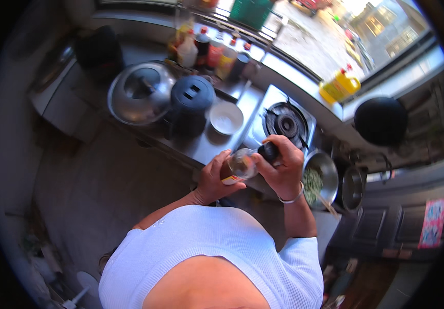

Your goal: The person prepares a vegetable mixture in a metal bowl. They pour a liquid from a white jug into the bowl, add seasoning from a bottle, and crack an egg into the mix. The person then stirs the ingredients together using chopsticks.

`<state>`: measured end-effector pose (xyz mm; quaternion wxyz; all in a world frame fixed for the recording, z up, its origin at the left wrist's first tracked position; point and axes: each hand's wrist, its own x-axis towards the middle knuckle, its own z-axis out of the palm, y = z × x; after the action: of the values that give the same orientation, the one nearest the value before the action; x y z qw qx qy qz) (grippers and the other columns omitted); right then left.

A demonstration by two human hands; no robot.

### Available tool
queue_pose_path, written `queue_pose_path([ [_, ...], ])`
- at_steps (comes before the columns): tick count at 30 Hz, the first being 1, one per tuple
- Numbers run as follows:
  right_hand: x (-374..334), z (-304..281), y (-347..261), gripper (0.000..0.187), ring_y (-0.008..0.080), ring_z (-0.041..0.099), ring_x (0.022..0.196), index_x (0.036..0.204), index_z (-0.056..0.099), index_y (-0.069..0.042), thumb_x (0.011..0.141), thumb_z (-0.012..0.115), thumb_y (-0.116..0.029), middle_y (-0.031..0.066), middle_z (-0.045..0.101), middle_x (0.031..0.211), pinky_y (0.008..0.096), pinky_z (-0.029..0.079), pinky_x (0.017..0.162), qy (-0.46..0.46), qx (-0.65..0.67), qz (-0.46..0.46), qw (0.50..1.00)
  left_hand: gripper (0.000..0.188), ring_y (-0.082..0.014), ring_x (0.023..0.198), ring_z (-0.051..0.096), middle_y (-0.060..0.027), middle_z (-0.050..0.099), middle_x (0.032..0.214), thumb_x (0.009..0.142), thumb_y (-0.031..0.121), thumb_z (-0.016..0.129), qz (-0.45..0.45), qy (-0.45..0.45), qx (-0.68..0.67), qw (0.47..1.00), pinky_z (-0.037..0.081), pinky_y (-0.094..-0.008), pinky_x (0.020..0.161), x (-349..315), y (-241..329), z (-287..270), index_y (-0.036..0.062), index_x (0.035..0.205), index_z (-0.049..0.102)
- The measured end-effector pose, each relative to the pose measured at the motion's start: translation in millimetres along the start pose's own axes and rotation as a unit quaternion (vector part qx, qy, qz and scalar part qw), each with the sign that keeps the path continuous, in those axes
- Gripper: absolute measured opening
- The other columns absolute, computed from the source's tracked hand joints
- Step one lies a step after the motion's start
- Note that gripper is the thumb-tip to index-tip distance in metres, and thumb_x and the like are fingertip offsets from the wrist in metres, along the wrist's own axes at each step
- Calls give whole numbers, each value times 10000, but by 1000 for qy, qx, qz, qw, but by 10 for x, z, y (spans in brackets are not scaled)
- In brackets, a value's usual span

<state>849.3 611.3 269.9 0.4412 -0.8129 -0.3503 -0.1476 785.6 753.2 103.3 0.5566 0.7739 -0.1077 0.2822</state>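
Observation:
My left hand (214, 177) wraps round a clear glass jar (243, 163) with dark contents low in it and a red and yellow label. The jar is tilted, its upper end toward my right hand (285, 167). That hand, with a bracelet on its wrist, closes on a black lid (269, 151) at the jar's upper end. Whether the lid sits on the jar or just off it, I cannot tell. Beyond my hands stand a gas stove (290, 121) and a white bowl (226, 117) on the metal counter.
A dark kettle-like appliance (192, 95) and a large domed-lid pan (142, 92) stand left of the bowl. Several sauce bottles (216, 52) line the back. At right is a metal basin (326, 172) holding chopped greens and chopsticks. A yellow oil jug (340, 86) sits on the windowsill.

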Motion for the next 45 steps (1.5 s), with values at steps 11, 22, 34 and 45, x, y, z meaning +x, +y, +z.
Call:
queue_pose_path([
  [11, -954, -723, 203, 418, 151, 541, 506, 905, 629, -12, 793, 763, -391, 74, 594, 709, 266, 454, 487, -49, -68, 56, 995, 713, -289, 847, 661, -123, 629, 971, 582, 221, 898, -1, -142, 93, 985, 549, -369, 735, -355, 541, 90, 65, 1164, 517],
  [22, -1298, -1453, 935, 407, 243, 512, 470, 674, 531, -65, 893, 594, -402, 71, 464, 596, 344, 415, 428, -23, -109, -88, 990, 637, -288, 868, 664, -140, 636, 956, 585, 78, 869, -71, -317, -23, 946, 537, -367, 790, -83, 875, 750, 61, 1133, 543],
  [34, -1918, -2178, 1438, 413, 145, 595, 609, 1117, 612, -24, 738, 769, -73, 88, 599, 911, 265, 499, 557, -68, 59, 66, 994, 592, -224, 951, 664, -122, 654, 987, 644, 152, 889, -156, -354, -50, 921, 529, -364, 833, -24, 1140, 1711, 37, 1129, 568],
  [45, -1999, -2520, 1634, 364, 312, 655, 789, 1039, 588, 27, 680, 640, 41, 170, 613, 964, 357, 555, 694, -142, 41, 1, 989, 686, -299, 1005, 632, -142, 624, 1049, 584, 140, 881, -173, -486, 18, 856, 505, -395, 915, 116, 964, 1827, 44, 1171, 540],
])
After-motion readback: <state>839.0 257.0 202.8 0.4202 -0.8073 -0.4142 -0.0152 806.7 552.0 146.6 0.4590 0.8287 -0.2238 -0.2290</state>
